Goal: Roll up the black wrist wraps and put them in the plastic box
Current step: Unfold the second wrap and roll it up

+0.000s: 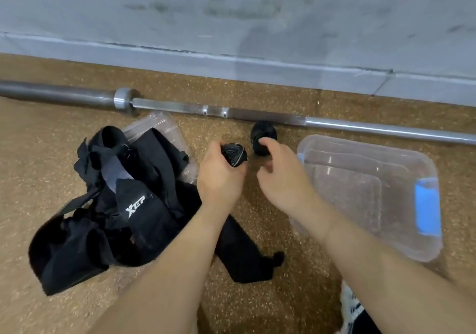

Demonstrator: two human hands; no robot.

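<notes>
My left hand point(219, 179) grips a rolled black wrist wrap point(234, 154), whose coiled end sticks out above my fingers. A second rolled wrap point(263, 132) stands on the floor just beyond my right hand point(280, 176). That hand's thumb lies against the near side of this roll, and its fingers hang loosely curled with nothing in them. The clear plastic box point(360, 144) with a blue latch point(427, 206) sits on the floor to the right, and nothing black shows inside it. A pile of loose black wraps point(123, 204) lies to the left, and one flat strip point(244, 259) passes under my left forearm.
A steel barbell point(231, 113) lies across the floor along the grey wall point(231, 24). A clear lid point(159, 126) pokes out from under the pile. The floor point(296, 295) is brown speckled matting. Patterned cloth point(353, 305) shows at the bottom right.
</notes>
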